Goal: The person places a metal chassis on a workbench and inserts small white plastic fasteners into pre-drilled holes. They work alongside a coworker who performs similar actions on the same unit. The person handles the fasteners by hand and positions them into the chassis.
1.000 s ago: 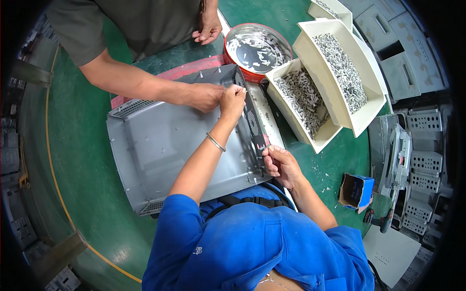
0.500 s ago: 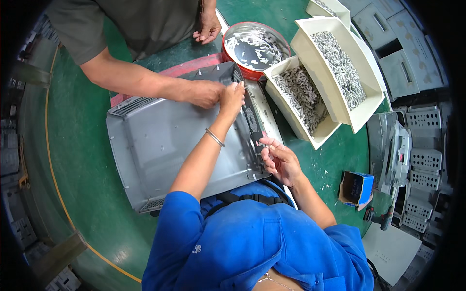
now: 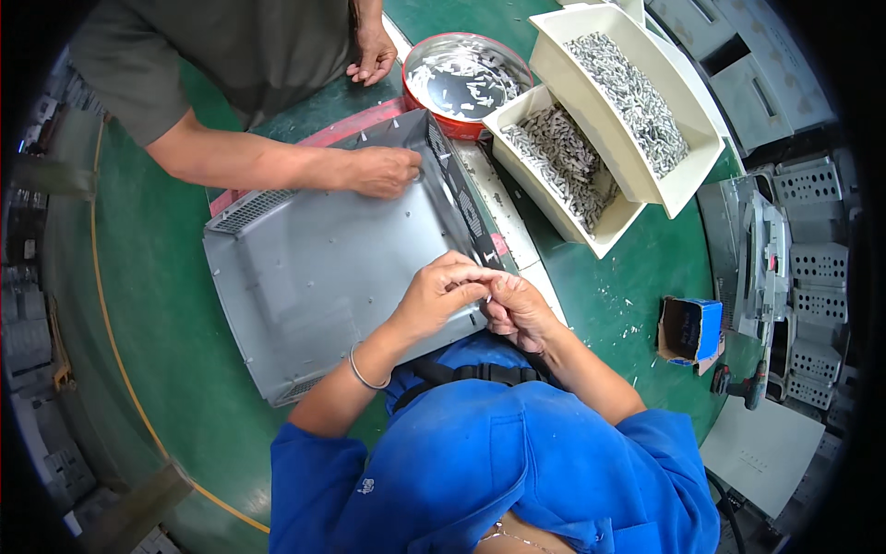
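Note:
My left hand [image 3: 441, 294] and my right hand [image 3: 522, 312] meet above the near right corner of a shallow grey panel [image 3: 305, 268]. A small white piece [image 3: 487, 297] shows at the fingertips, where my left thumb and forefinger pinch. My right hand is closed, its fingers curled; what lies inside is hidden. Small pins stand up from the panel's face and edges, and slotted grilles run along parts of its rim. Across from me, a co-worker's hand [image 3: 383, 173] reaches down onto the panel's far right part. The co-worker's other hand [image 3: 374, 57] hangs beside the table.
Beyond the panel stands a round red tin [image 3: 452, 126] with loose white pieces. To the right, one beige bin [image 3: 554, 217] sits under another beige bin [image 3: 688, 189], both holding many small grey-white parts. A blue box [image 3: 706, 331] and a power drill [image 3: 741, 384] lie farther right.
My left hand has drawn back from the far right corner, beside the co-worker's hand, to meet my right hand. My right fingers have closed up. The co-worker's hand stays on the panel.

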{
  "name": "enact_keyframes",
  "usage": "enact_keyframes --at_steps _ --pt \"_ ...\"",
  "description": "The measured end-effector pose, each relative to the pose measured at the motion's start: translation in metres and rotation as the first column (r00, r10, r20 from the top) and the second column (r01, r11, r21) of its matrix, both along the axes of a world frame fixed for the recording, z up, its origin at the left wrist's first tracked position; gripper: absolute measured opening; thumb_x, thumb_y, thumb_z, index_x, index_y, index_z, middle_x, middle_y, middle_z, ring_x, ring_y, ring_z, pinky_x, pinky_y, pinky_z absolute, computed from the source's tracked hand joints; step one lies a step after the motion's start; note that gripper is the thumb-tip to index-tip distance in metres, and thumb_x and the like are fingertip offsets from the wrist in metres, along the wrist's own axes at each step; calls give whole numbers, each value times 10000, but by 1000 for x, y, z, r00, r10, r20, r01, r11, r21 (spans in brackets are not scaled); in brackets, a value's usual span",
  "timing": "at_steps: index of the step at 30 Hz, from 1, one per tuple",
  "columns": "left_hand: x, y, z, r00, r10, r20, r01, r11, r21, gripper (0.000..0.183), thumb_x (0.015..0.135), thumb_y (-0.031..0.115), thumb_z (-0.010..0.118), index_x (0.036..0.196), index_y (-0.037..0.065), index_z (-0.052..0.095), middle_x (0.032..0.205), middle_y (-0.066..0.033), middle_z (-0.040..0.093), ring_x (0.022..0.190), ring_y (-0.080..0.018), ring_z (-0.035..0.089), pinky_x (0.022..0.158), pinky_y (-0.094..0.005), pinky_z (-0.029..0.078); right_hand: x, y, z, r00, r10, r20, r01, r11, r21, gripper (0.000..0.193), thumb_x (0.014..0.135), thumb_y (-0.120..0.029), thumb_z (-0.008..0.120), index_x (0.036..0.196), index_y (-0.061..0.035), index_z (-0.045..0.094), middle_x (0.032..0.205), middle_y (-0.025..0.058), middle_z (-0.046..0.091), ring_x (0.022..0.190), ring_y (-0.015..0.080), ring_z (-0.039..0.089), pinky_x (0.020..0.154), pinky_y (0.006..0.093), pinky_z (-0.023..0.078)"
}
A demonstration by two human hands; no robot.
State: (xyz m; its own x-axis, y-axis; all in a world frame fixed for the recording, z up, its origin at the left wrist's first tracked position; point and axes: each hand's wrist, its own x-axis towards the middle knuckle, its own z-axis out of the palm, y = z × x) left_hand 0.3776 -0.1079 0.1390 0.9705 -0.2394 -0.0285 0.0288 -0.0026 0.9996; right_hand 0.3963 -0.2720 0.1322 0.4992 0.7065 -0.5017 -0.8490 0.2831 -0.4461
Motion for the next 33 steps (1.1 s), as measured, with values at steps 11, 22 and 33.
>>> enact_keyframes --at_steps 11,22,33 --pt "-9 8 -12 992 88 87 -96 992 86 57 732 53 585 760 5 575 773 -32 527 679 -84 493 605 -204 403 -15 11 0 998 -40 56 47 989 -139 264 809 -345 516 763 -87 476 501 -25 399 394 33 302 345 170 217" --pt "64 38 -116 962 195 189 -270 771 577 72 713 74 568 783 54 573 744 -68 551 660 -213 541 592 -315 425 -47 42 -22 403 309 862 287 851 -439 213 797 -233 522 707 -40 536 542 86 500 460 214 482 446 297 380" --pt "69 32 -119 953 -2 304 -221 682 697 75 700 66 581 769 46 559 739 -86 540 645 -253 535 589 -338 419 -46 42 -22 349 340 873 346 819 -457 220 786 -251 532 686 -55 528 542 86 512 471 247 503 440 324 386"
